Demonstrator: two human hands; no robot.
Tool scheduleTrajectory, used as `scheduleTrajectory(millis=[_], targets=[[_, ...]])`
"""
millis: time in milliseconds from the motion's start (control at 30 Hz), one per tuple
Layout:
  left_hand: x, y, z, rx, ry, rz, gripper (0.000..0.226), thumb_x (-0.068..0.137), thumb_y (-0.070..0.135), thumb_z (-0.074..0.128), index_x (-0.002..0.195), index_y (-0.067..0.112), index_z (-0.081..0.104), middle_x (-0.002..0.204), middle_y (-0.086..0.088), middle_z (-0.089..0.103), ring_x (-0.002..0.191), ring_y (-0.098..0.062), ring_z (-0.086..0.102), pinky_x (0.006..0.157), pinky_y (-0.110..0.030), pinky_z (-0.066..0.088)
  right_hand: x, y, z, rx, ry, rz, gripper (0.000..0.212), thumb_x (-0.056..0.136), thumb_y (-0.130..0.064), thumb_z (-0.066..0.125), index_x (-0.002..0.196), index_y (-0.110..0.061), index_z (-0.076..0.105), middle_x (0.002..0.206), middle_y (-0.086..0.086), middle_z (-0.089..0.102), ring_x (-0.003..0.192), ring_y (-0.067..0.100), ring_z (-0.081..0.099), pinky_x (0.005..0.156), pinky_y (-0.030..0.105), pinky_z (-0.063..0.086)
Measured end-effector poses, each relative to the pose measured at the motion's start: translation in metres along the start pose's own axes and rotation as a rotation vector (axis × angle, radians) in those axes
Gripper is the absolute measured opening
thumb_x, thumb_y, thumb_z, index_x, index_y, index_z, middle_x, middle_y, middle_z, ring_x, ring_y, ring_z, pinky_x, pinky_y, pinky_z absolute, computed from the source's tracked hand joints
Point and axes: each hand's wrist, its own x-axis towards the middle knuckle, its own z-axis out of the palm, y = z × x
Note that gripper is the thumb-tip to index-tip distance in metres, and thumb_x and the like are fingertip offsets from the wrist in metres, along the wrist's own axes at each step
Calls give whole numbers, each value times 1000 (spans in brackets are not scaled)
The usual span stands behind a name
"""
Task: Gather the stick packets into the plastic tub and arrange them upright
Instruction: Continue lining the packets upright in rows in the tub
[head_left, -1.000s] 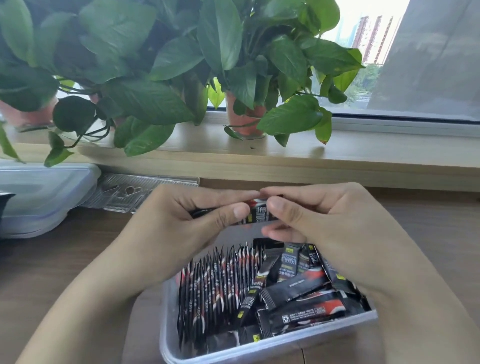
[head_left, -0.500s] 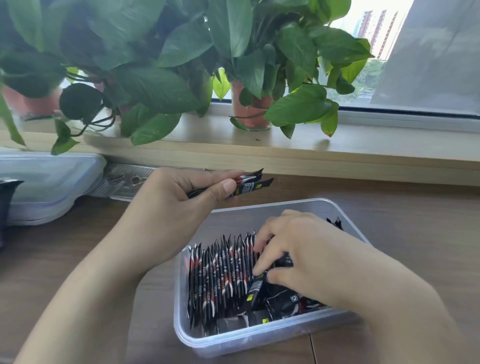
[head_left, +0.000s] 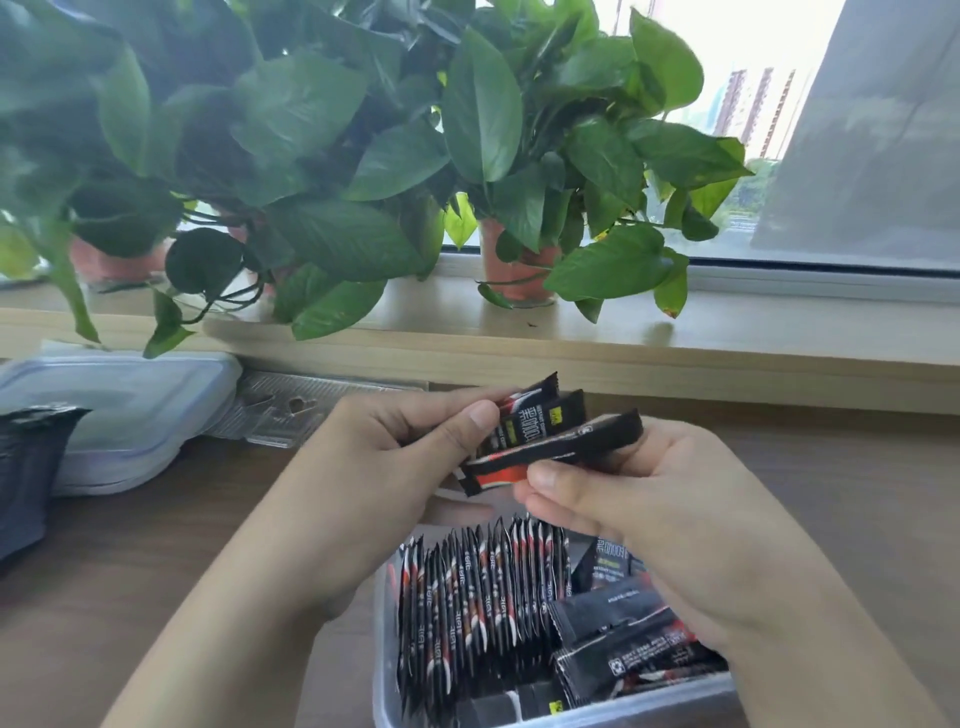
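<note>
One view only: head cam, wide-angle, above and behind the tub (head_left: 383, 675), facing forward and down. Close range: tub sits at bottom centre, its near edge cut by the frame. Past the tub: sill (head_left: 727, 338), plants (head_left: 363, 156), then window (head_left: 727, 62) at top.

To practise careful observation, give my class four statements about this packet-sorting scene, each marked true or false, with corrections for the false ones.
1. The left hand grips a small bunch of packets while the right hand pinches a single packet. True.
2. Every packet in the plastic tub stands upright. False: an upright row fills its left side, but loose packets lie flat on the right.
3. A pale plastic container sits on the table, left of the hands. True.
4. The potted plants stand on the table. False: they stand on the windowsill.
</note>
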Motion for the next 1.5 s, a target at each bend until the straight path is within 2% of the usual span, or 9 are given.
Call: scheduleTrajectory(millis=[333, 500, 667, 833, 900, 1033, 1167, 1367, 1500], targets=[[-4, 5, 15, 40, -7, 96, 23, 76, 23, 71, 97, 28, 81, 53, 5, 61, 51, -6, 52, 53, -13, 45, -2, 5, 15, 153, 94, 80, 27, 75, 2, 73, 102, 2, 71, 88, 14, 77, 81, 25, 76, 70, 26, 61], [-5, 7, 10, 94, 24, 116, 25, 74, 32, 70, 97, 39, 79, 52, -1, 49, 53, -12, 42, 56, -20, 38, -6, 1, 7, -393, 239, -29, 78, 78, -32, 80, 141, -43, 34, 113, -25, 66, 101, 3, 69, 95, 35, 53], [-5, 3, 15, 170, -98, 93, 27, 76, 35, 69, 100, 43, 77, 56, -4, 63, 53, -15, 54, 54, -24, 49, -4, 7, 13, -502, 138, -59, 50, 85, -41, 58, 113, -72, 30, 105, -47, 55, 95, -4, 63, 101, 38, 49], [-8, 6, 10, 257, -93, 101, 33, 68, 41, 76, 98, 54, 74, 75, 17, 74, 65, -5, 60, 64, -21, 50, -9, -11, -7, -443, 61, -44, 63, 99, -12, 54, 154, -28, 26, 144, -25, 48, 127, -12, 47, 117, 29, 34], [-8, 7, 8, 278, -12, 108, 35, 67, 38, 79, 99, 51, 74, 90, 20, 77, 85, 6, 69, 84, -15, 52, -11, -20, -20, -499, 119, -76, 55, 97, -14, 57, 147, -31, 41, 134, -24, 59, 119, -12, 55, 113, 29, 39], [-1, 1, 5, 294, 216, 95, 30, 69, 42, 75, 99, 43, 77, 73, 30, 70, 58, 21, 52, 73, -17, 38, -10, -23, -51, -883, 345, -200, 27, 94, -18, 64, 113, -37, 70, 98, -27, 72, 94, -18, 62, 93, 8, 44], [3, -4, 8, 355, 202, 62, 20, 81, 32, 75, 99, 40, 77, 65, 25, 69, 50, 19, 48, 65, -11, 38, -4, -12, -63, -1289, 181, -84, 27, 92, -17, 64, 104, -38, 76, 95, -24, 72, 78, -21, 55, 64, -12, 33], [8, -14, 9, 514, 95, 36, 22, 82, 36, 76, 101, 45, 75, 80, 42, 42, 67, 34, 36, 56, 6, 31, 17, -4, -43, -1515, -85, -24, 28, 97, -20, 56, 117, -30, 72, 117, -4, 71, 98, 15, 70, 85, 21, 56], [11, -16, 4, 508, 99, 50, 21, 81, 35, 78, 98, 47, 74, 87, 42, 51, 76, 35, 40, 60, 8, 31, 45, -7, -34, -1835, -221, -141, 21, 91, -30, 64, 90, -10, 71, 90, 8, 72, 84, 30, 68, 76, 38, 58]])
